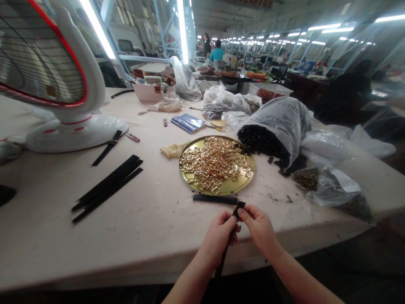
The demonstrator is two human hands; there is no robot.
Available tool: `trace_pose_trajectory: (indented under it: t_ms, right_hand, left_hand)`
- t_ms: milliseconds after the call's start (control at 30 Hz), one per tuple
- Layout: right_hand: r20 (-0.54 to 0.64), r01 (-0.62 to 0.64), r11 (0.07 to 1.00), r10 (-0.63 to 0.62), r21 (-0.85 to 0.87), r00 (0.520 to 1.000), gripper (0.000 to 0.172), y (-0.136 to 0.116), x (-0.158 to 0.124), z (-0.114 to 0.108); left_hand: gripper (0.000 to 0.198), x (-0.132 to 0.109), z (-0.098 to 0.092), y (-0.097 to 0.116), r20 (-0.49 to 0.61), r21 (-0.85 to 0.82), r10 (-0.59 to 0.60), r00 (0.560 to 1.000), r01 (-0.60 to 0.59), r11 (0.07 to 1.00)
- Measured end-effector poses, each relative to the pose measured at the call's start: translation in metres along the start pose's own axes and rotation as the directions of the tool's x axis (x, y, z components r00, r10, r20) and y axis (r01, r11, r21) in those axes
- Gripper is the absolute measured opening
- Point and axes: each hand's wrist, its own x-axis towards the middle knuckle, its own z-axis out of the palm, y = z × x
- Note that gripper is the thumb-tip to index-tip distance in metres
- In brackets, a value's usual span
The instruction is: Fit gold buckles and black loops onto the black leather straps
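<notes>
Both hands meet over the table's front edge on one black strap (225, 256). My left hand (220, 232) is closed round the strap, whose long end hangs down below it. With thumb and fingers my right hand (255, 219) pinches the strap's upper end, where a little gold-coloured metal shows. Just beyond them another black strap (215, 199) lies flat on the table. Behind it stands a round gold tray (190, 182) heaped with gold-coloured metal buckles (215, 162).
Several black straps (107, 183) lie at left, near a white fan (76, 131). An open plastic bag (278, 122) spills small black pieces right of the tray. Another bag (335, 190) of small metal parts sits near the right edge. A blue packet (187, 123) lies behind the tray.
</notes>
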Motion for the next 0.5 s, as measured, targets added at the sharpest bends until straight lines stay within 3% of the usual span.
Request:
trace_pose_trajectory:
  t_ms: [333, 500]
  right_hand:
    - [0.078, -0.059, 0.984, 0.047, 0.169, 0.996, 0.026, -0.011, -0.007, -0.009]
    - [0.045, -0.034, 0.970, 0.024, 0.241, 0.999, 0.026, -0.017, -0.008, -0.013]
  left_hand:
    - [0.024, -0.011, 0.001, 0.000, 0.069, 0.000, 0.039, 0.997, -0.040, 0.999]
    - [0.022, -0.016, 0.001, 0.002, -0.008, 0.010, 0.124, 0.992, -0.124, 0.992]
